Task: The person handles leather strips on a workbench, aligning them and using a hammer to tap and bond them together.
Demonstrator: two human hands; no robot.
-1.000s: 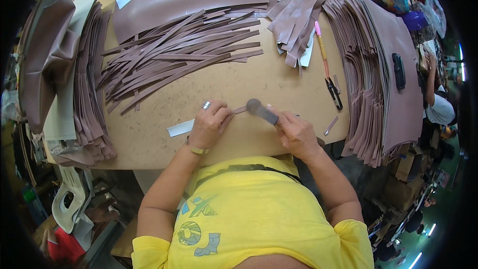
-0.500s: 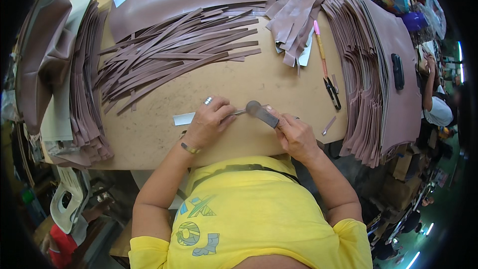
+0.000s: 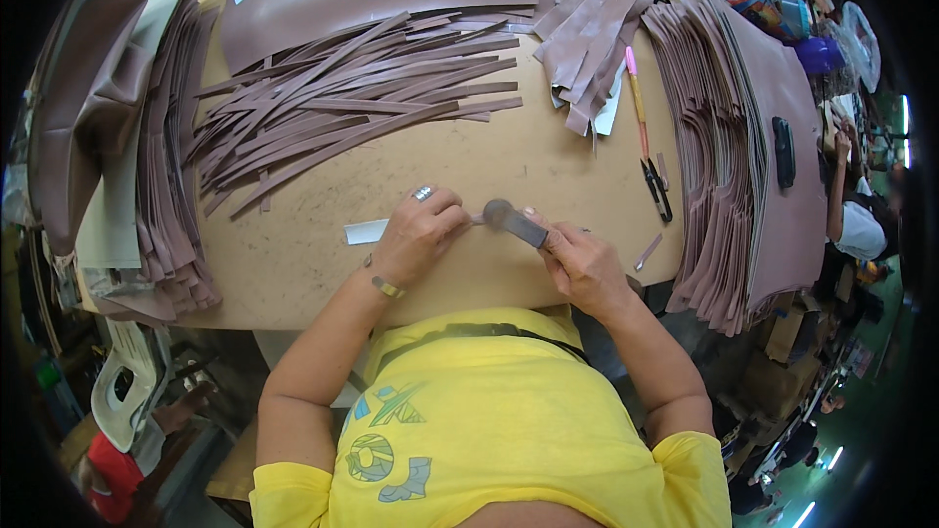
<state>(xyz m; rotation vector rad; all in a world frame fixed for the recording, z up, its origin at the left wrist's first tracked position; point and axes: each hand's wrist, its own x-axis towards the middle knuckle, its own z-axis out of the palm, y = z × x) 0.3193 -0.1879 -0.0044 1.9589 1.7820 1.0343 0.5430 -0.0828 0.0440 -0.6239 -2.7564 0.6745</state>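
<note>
In my right hand point(image 3: 587, 269) is a hammer point(image 3: 523, 228), its fingers wrapped round the handle. The round face of the hammer is over the tip of a narrow mauve strip point(image 3: 476, 219), close above the tabletop; I cannot tell whether they touch. My left hand point(image 3: 423, 235) pinches that strip between thumb and fingers, just left of the hammer. A short white strip point(image 3: 367, 232) sticks out on the far side of my left hand. Whether it joins the mauve strip is hidden under the palm.
Many narrow mauve strips point(image 3: 342, 108) lie piled at the back left. Stacks of mauve leather-like pieces stand on the left point(image 3: 174, 156) and right point(image 3: 714, 137). Black thread snips point(image 3: 655, 191) and a pink-capped pen point(image 3: 634, 88) lie beside the right stack. Wider scraps point(image 3: 592, 49) lie behind.
My left hand has shifted slightly right, toward the hammer, and more of the mauve strip shows beyond its fingertips. The hammer stays at nearly the same spot.
</note>
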